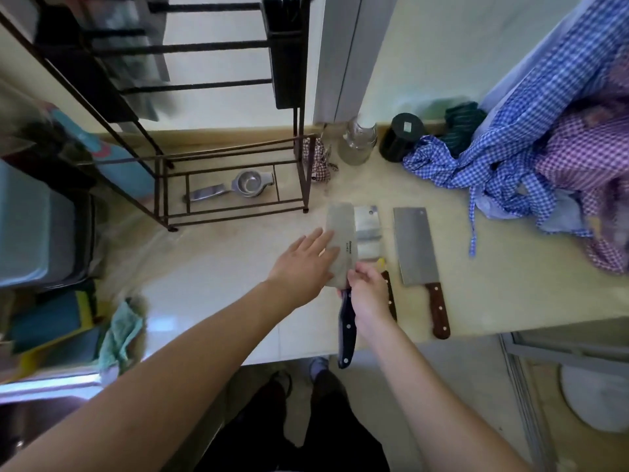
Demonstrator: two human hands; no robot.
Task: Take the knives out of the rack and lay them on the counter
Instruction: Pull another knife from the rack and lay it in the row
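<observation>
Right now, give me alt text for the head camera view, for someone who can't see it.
A person's two hands lay a black-handled cleaver on a pale counter: the right hand grips where blade meets handle, and the left hand lies flat on the blade. Two brown-handled cleavers lie to its right, and a dark metal rack stands behind.
</observation>
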